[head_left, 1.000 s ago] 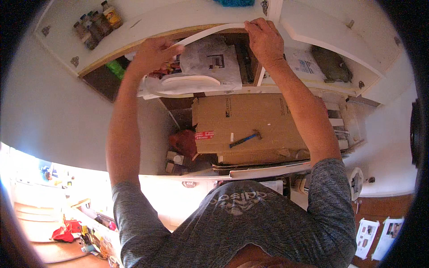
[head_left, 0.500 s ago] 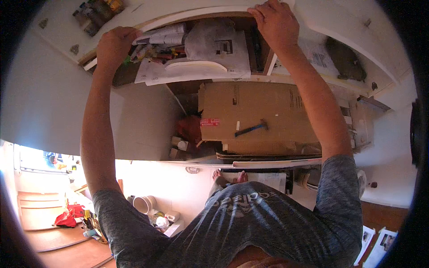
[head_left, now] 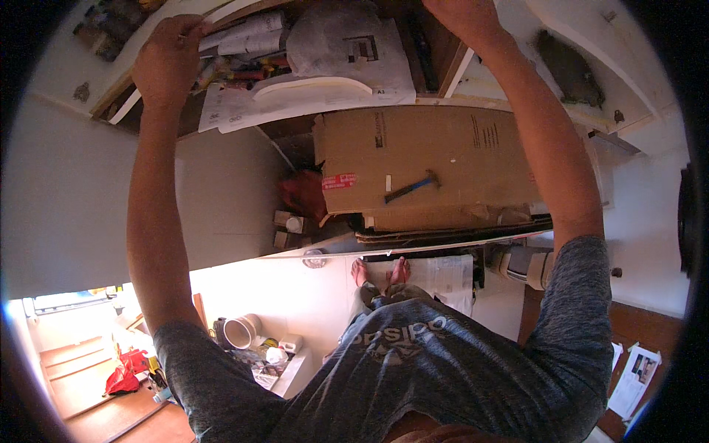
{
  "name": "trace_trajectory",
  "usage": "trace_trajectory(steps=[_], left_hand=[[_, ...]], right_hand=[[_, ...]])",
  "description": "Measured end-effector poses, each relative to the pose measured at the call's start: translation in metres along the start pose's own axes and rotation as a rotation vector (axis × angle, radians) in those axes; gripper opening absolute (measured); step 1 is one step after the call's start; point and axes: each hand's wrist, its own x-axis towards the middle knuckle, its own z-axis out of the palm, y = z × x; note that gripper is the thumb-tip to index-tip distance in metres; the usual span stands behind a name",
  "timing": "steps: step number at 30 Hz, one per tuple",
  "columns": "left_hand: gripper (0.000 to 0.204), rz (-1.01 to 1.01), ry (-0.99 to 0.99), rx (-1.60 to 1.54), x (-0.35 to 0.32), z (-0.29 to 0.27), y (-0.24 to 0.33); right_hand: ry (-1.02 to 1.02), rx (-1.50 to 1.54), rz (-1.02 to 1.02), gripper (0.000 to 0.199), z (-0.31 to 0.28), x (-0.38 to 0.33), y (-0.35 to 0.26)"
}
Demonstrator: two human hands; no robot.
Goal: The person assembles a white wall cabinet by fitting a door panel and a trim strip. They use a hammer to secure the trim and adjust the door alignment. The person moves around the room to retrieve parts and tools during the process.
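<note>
Person at open cabinet, arms raised to upper shelf. L hand [head_left: 168, 63]: fingers together, clamped on white strip [head_left: 127, 105]; strip follows shelf's front edge, one end showing below & L of hand, the rest curving up R & out of view at top. R hand [head_left: 469, 21]: raised above divider [head_left: 456, 72]; fingertips cut off by top edge, so I can't tell if they're apart, together or clamped on strip.

Writing: cardboard [head_left: 428, 148] bears black print, one block sideways, plus finer lines too small to read; red label [head_left: 339, 181] w/ pale print nr its L edge. Paper [head_left: 221, 111] on shelf has black line drawing & tiny lettering along lower margin. Shirt [head_left: 402, 343]: pale lettering across chest, upside down in view. Sheet [head_left: 635, 380], lower R: picture w/ fine text, illegible.

Curved piece [head_left: 314, 85], white, lies on paper, nr translucent wrap [head_left: 321, 37], whose contents are hard to make out. Hammer [head_left: 410, 187], blue handle, rests on cardboard beside white scrap [head_left: 388, 182]. Bottles [head_left: 96, 38], upper L: blurred. Red bundle [head_left: 301, 192], L of cardboard: in shadow, kind unclear.
</note>
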Motion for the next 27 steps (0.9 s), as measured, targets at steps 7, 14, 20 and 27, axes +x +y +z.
trace_trajectory(steps=[7,14,20,27], left_hand=[[0.025,0.051,0.073,-0.047,0.001,0.01,-0.004],[0.02,0.14,0.125,-0.073,0.003,0.018,-0.01],[0.015,0.203,0.164,-0.108,0.005,0.022,-0.016],[0.021,0.113,0.009,-0.216,0.009,0.018,-0.015]], right_hand=[[0.022,0.009,-0.008,0.008,0.0,0.0,-0.005],[-0.04,-0.024,-0.062,0.007,-0.002,0.004,-0.005],[-0.022,-0.036,-0.11,0.009,0.0,0.003,-0.011],[0.011,-0.155,-0.195,0.021,0.009,0.0,-0.019]])
